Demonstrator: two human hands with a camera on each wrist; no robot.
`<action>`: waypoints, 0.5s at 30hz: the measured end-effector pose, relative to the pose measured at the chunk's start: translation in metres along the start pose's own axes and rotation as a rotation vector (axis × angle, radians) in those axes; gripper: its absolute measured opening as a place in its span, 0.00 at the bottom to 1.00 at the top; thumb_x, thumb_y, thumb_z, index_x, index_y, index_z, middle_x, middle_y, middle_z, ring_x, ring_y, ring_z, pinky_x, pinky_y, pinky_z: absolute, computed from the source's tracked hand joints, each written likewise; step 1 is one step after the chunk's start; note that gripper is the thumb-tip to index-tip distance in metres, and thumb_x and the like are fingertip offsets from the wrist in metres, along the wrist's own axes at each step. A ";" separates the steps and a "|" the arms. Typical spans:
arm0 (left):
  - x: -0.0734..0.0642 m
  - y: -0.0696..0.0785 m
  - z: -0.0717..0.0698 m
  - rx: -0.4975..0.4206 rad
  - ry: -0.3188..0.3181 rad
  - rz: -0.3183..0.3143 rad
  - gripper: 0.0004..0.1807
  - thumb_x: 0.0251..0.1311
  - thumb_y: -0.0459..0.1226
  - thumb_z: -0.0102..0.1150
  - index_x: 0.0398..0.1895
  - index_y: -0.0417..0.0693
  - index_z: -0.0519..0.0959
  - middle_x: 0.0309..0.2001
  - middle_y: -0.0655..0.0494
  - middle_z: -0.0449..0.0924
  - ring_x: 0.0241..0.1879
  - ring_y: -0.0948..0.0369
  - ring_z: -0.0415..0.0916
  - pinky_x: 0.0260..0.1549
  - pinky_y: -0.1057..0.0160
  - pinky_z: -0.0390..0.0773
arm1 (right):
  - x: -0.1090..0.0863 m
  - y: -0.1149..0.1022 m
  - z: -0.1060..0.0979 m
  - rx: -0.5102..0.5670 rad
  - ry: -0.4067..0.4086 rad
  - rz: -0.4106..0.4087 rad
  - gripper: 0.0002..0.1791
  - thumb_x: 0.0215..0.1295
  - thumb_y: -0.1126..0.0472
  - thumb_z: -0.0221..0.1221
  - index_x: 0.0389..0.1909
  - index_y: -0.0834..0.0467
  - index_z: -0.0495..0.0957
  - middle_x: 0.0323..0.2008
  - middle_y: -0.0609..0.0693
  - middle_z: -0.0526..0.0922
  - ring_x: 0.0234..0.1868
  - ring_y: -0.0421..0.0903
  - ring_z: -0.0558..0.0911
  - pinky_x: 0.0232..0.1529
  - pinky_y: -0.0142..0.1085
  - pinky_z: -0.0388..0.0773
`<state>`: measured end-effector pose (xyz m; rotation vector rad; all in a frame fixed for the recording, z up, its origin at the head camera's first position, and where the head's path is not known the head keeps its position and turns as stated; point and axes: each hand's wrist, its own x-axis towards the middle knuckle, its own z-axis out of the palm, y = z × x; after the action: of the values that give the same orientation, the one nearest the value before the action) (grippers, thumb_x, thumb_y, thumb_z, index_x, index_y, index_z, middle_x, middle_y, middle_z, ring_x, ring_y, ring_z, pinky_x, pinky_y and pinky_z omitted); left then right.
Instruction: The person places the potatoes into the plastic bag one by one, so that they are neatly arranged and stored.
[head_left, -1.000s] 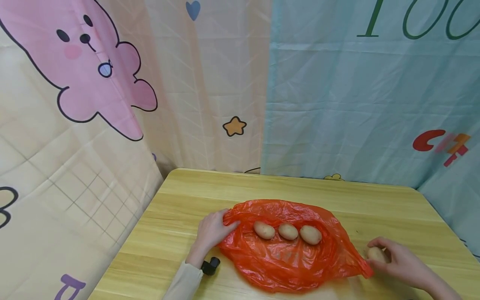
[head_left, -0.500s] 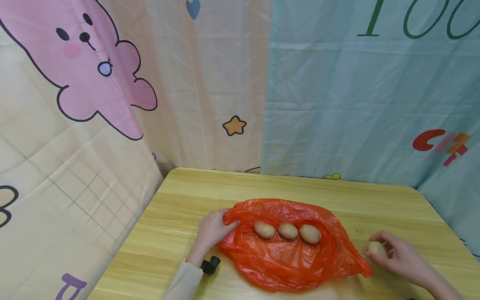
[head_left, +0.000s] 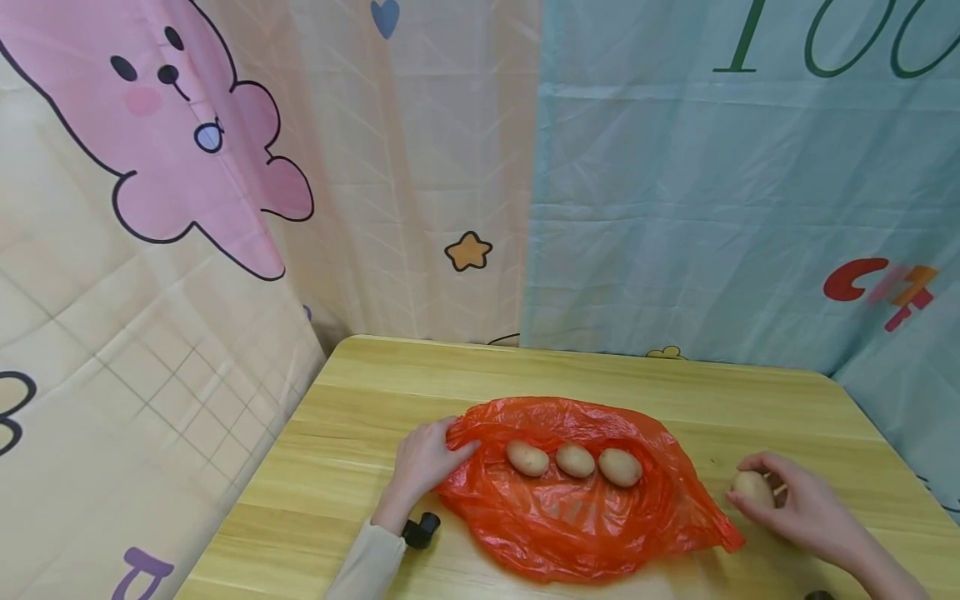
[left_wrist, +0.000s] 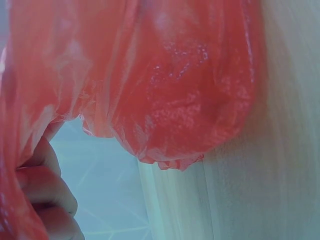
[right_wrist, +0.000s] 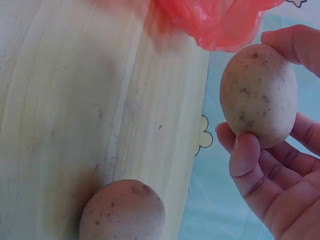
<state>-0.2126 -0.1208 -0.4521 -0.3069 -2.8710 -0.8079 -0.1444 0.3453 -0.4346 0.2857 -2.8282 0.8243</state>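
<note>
A crinkled red plastic bag (head_left: 562, 533) lies spread on the table, and three potatoes (head_left: 619, 467) sit in a row on it. At its left end my left hand (head_left: 426, 458) grips the bag's edge; in the left wrist view curled fingers (left_wrist: 47, 185) show behind the film. To the right of the bag, my right hand (head_left: 806, 508) holds another potato (right_wrist: 258, 95) between thumb and fingertips, just off the bag's pointed right corner. Below it in the right wrist view, one more potato (right_wrist: 122, 212) rests on the table, partly cut off by the frame.
The light wooden table (head_left: 420, 375) has a rounded far edge. Printed cloth curtains (head_left: 675, 208) hang behind it and along its left side. A black wrist camera mount (head_left: 422, 531) sits at my left wrist, and part of another dark object (head_left: 819, 595) shows below my right forearm.
My right hand has risen slightly in the head view with the potato in its fingers. The left hand, the bag and the three potatoes on it stay where they were.
</note>
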 end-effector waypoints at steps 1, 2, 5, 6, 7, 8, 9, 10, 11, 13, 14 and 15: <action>0.000 0.000 0.000 0.000 0.001 -0.001 0.28 0.55 0.53 0.63 0.52 0.43 0.79 0.37 0.53 0.83 0.27 0.62 0.75 0.26 0.60 0.74 | 0.000 -0.001 0.000 0.002 0.011 -0.007 0.20 0.48 0.56 0.73 0.38 0.59 0.77 0.29 0.46 0.77 0.23 0.33 0.72 0.21 0.32 0.71; 0.000 0.000 0.000 -0.002 0.001 0.000 0.28 0.55 0.53 0.63 0.52 0.43 0.79 0.37 0.53 0.83 0.27 0.62 0.75 0.26 0.60 0.74 | 0.000 -0.002 0.000 0.006 0.022 -0.013 0.20 0.47 0.57 0.73 0.38 0.59 0.77 0.29 0.46 0.77 0.23 0.33 0.72 0.21 0.32 0.71; 0.001 0.000 0.000 0.001 0.001 0.003 0.28 0.55 0.53 0.63 0.52 0.43 0.79 0.37 0.53 0.83 0.27 0.62 0.75 0.26 0.60 0.74 | 0.001 -0.005 0.000 0.012 0.034 -0.013 0.20 0.47 0.57 0.73 0.39 0.60 0.77 0.30 0.47 0.77 0.23 0.33 0.73 0.21 0.32 0.71; 0.001 0.000 0.000 0.003 0.000 0.002 0.28 0.56 0.53 0.63 0.52 0.43 0.79 0.37 0.53 0.83 0.27 0.62 0.74 0.26 0.60 0.73 | 0.001 -0.006 0.000 0.015 0.034 -0.009 0.21 0.48 0.57 0.73 0.39 0.60 0.77 0.30 0.48 0.78 0.23 0.33 0.73 0.21 0.32 0.72; 0.001 0.000 0.000 0.005 0.000 0.005 0.28 0.56 0.54 0.63 0.52 0.43 0.79 0.37 0.53 0.83 0.27 0.62 0.74 0.26 0.60 0.73 | 0.001 -0.007 0.000 0.016 0.034 -0.006 0.21 0.48 0.57 0.73 0.39 0.60 0.77 0.30 0.48 0.78 0.23 0.33 0.73 0.21 0.32 0.72; 0.001 0.000 0.000 0.005 0.000 0.006 0.29 0.56 0.54 0.63 0.52 0.42 0.79 0.37 0.53 0.83 0.26 0.62 0.74 0.25 0.60 0.73 | 0.001 -0.008 0.000 0.013 0.037 -0.002 0.21 0.48 0.57 0.73 0.40 0.60 0.76 0.30 0.48 0.78 0.23 0.33 0.73 0.21 0.32 0.72; 0.001 0.000 0.000 0.006 0.000 0.004 0.29 0.56 0.54 0.63 0.52 0.43 0.79 0.37 0.53 0.83 0.26 0.63 0.74 0.25 0.60 0.73 | 0.002 -0.008 0.000 0.013 0.038 0.002 0.21 0.48 0.57 0.73 0.40 0.60 0.76 0.31 0.48 0.78 0.23 0.33 0.73 0.21 0.32 0.72; 0.001 -0.001 0.000 0.005 0.000 0.002 0.29 0.55 0.54 0.63 0.52 0.43 0.79 0.37 0.54 0.83 0.26 0.63 0.74 0.25 0.61 0.73 | 0.002 -0.009 0.000 0.013 0.042 0.001 0.21 0.49 0.57 0.73 0.40 0.60 0.76 0.31 0.48 0.78 0.23 0.33 0.74 0.21 0.32 0.72; 0.001 -0.001 0.000 0.003 0.002 0.003 0.28 0.55 0.54 0.63 0.52 0.43 0.79 0.36 0.54 0.83 0.26 0.63 0.74 0.25 0.61 0.73 | 0.002 -0.010 -0.001 0.010 0.049 -0.002 0.21 0.48 0.57 0.73 0.40 0.60 0.76 0.31 0.48 0.79 0.23 0.33 0.74 0.21 0.32 0.73; 0.001 -0.001 0.000 0.003 0.004 0.004 0.28 0.55 0.54 0.63 0.52 0.43 0.79 0.36 0.54 0.83 0.26 0.63 0.74 0.25 0.61 0.73 | 0.003 -0.013 -0.001 0.011 0.062 -0.006 0.21 0.48 0.57 0.73 0.40 0.60 0.76 0.31 0.49 0.79 0.23 0.33 0.74 0.21 0.32 0.73; 0.001 -0.001 0.000 0.003 0.004 0.004 0.28 0.55 0.54 0.63 0.51 0.43 0.79 0.36 0.54 0.83 0.26 0.63 0.74 0.25 0.60 0.73 | 0.003 -0.014 -0.001 0.010 0.073 -0.011 0.21 0.48 0.57 0.73 0.40 0.59 0.76 0.31 0.49 0.79 0.22 0.33 0.74 0.21 0.32 0.73; 0.000 -0.001 0.000 0.003 0.003 0.004 0.28 0.55 0.54 0.63 0.51 0.43 0.79 0.36 0.54 0.83 0.26 0.63 0.74 0.25 0.60 0.73 | 0.003 -0.015 -0.001 0.014 0.080 -0.016 0.21 0.48 0.57 0.73 0.40 0.59 0.76 0.32 0.49 0.79 0.22 0.33 0.75 0.21 0.32 0.73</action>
<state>-0.2132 -0.1216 -0.4528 -0.3111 -2.8672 -0.8025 -0.1436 0.3330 -0.4252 0.2712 -2.7433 0.8331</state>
